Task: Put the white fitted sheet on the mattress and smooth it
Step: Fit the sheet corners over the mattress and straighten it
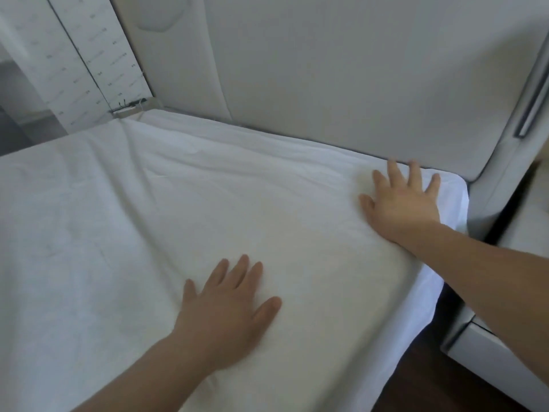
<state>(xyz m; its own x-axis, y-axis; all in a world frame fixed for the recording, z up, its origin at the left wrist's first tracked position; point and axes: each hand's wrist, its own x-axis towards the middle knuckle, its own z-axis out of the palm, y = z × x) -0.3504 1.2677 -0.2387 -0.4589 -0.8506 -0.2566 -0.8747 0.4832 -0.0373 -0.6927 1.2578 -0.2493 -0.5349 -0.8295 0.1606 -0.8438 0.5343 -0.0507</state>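
The white fitted sheet [184, 203] covers the top of the mattress and wraps its far right corner beside the headboard. Long creases run across its left part, and a ridge lies along the headboard edge. My left hand [230, 304] lies flat on the sheet near the front middle, fingers spread, holding nothing. My right hand [401, 200] presses flat on the sheet close to the far right corner, fingers spread toward the headboard. The mattress itself is hidden under the sheet.
A grey padded headboard [341, 69] rises behind the bed. A white bedside cabinet [505, 349] stands to the right, across a narrow gap of dark floor [421, 379]. A sheer printed curtain [89, 55] hangs at the far left corner.
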